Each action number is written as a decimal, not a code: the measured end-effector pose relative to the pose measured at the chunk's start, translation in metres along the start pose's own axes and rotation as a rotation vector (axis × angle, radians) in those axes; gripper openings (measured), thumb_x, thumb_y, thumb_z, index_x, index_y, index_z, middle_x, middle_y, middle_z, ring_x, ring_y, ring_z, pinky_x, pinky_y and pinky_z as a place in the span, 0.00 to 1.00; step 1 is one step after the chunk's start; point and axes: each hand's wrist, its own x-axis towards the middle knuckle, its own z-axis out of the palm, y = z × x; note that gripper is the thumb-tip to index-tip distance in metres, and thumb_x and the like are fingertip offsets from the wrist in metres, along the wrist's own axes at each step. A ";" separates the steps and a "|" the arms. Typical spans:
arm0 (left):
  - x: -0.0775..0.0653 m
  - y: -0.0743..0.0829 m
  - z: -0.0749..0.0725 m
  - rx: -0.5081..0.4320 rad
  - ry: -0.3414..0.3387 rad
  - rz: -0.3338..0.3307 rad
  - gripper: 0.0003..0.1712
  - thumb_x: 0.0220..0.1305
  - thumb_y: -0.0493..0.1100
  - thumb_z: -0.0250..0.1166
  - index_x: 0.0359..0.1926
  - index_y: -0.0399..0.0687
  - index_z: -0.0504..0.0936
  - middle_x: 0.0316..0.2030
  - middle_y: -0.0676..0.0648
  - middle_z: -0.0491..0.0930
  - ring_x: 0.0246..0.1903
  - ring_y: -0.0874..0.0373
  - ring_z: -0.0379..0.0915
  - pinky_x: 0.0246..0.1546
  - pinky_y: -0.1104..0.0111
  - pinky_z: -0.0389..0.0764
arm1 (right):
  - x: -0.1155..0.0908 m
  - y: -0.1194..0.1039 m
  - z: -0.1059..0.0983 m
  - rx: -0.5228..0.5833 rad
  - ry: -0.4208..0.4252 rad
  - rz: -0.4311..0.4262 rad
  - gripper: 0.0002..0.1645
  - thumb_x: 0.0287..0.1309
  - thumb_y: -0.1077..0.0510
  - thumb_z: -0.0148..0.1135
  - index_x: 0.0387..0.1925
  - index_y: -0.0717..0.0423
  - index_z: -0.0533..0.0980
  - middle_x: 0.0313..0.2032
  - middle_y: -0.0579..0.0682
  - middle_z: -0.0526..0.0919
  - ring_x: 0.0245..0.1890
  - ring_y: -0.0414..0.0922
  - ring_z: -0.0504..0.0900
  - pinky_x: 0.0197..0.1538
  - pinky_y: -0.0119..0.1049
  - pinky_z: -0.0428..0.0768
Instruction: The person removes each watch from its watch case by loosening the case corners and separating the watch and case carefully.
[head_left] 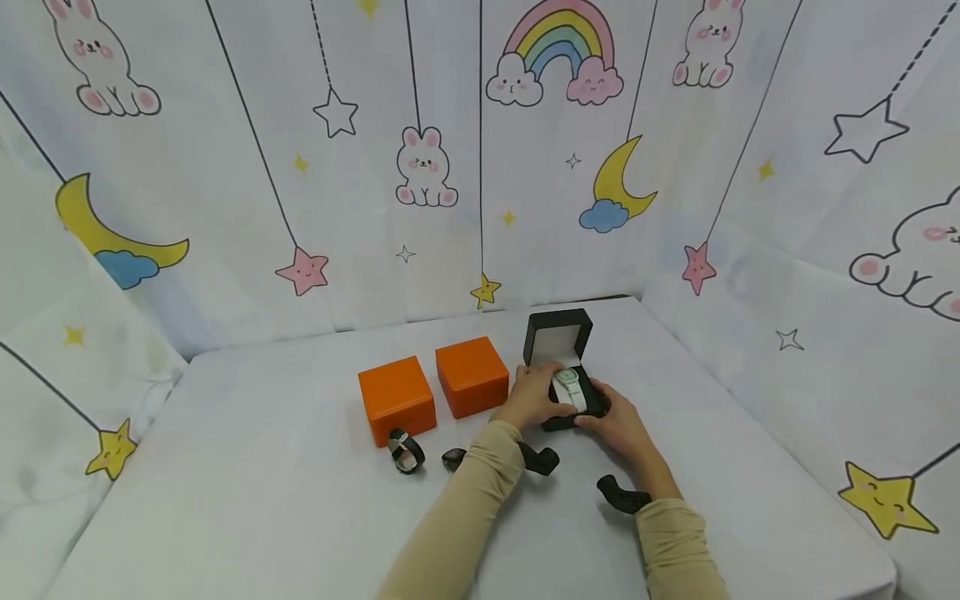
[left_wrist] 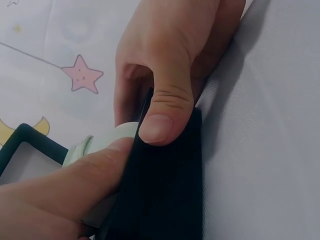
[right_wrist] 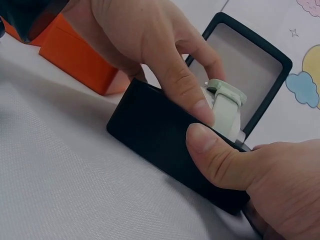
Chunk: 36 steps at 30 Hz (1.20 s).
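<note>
A pale green wristwatch [head_left: 572,388] sits in the base of a black watch box [right_wrist: 150,122], whose lid stands up behind it. With thumb and fingers, my left hand [head_left: 531,397] pinches the watch from its left side. My right hand [head_left: 624,427] grips the right side of the box, its thumb pressed on the front wall in the right wrist view. Seen from the left wrist, the watch strap [left_wrist: 125,131] pokes up between the left thumb and the box edge. The box's inner padding is mostly hidden behind the hands.
Two orange boxes [head_left: 397,393], [head_left: 472,375] stand left of the black box. In front of them lies a black-strapped watch [head_left: 406,452]. Another dark watch [head_left: 453,458] is partly covered by the left sleeve [head_left: 480,483]. A printed cloth [head_left: 450,250] hangs behind the white table [head_left: 262,467].
</note>
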 end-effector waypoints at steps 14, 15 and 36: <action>-0.002 -0.007 0.003 -0.051 0.113 0.036 0.50 0.38 0.67 0.68 0.60 0.46 0.65 0.48 0.48 0.76 0.45 0.57 0.71 0.49 0.67 0.73 | -0.005 -0.001 -0.001 0.009 -0.064 0.021 0.55 0.45 0.41 0.65 0.68 0.57 0.50 0.66 0.62 0.55 0.66 0.59 0.52 0.64 0.56 0.53; -0.002 -0.007 0.003 -0.066 0.120 0.042 0.50 0.38 0.67 0.68 0.59 0.46 0.65 0.48 0.49 0.76 0.44 0.58 0.71 0.48 0.68 0.73 | -0.005 -0.001 -0.001 0.007 -0.058 0.017 0.55 0.45 0.41 0.65 0.68 0.58 0.50 0.66 0.62 0.55 0.66 0.59 0.52 0.64 0.56 0.53; -0.008 -0.037 -0.040 -0.466 -0.150 0.214 0.45 0.42 0.62 0.69 0.62 0.56 0.66 0.45 0.56 0.78 0.43 0.64 0.74 0.43 0.72 0.75 | -0.018 -0.026 -0.014 0.444 0.035 -0.258 0.34 0.60 0.55 0.54 0.65 0.60 0.57 0.64 0.60 0.61 0.64 0.45 0.62 0.57 0.22 0.65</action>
